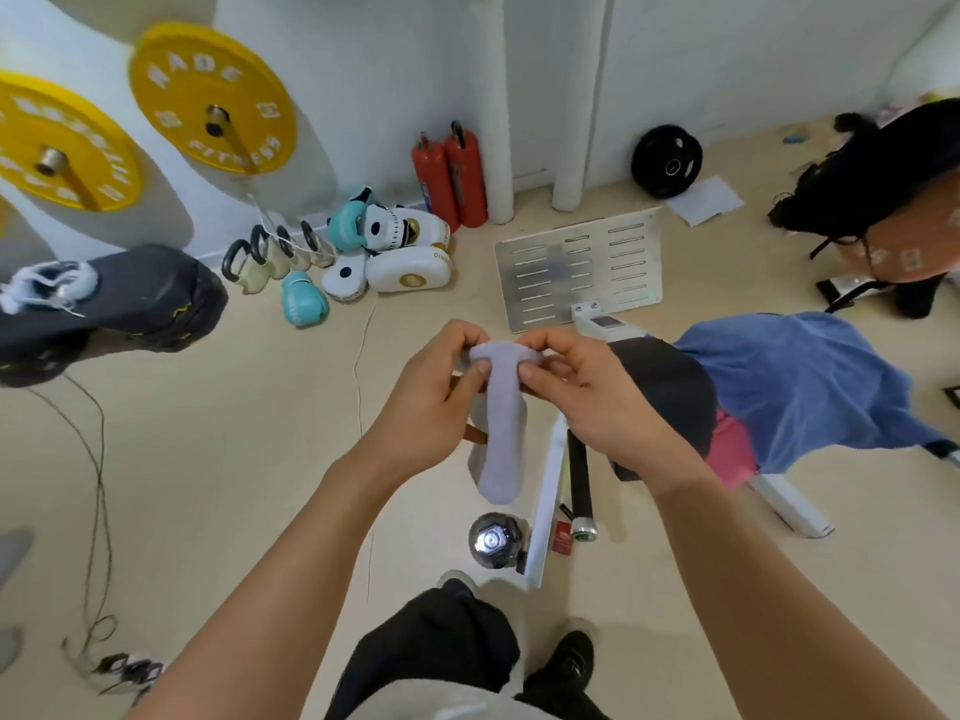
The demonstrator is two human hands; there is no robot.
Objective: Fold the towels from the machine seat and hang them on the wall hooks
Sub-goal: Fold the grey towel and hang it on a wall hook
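both hands hold a folded lavender towel [500, 418] in mid-air; the left hand [434, 402] and right hand [597, 402] pinch its top edge, and it hangs down. a blue towel [810, 387] drapes the machine seat [670, 387].

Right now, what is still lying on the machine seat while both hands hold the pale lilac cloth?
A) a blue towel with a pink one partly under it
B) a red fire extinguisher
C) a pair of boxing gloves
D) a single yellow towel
A: the blue towel drapes over the dark seat with a pink towel showing under its lower edge, while the left hand and right hand pinch the lilac cloth in front.
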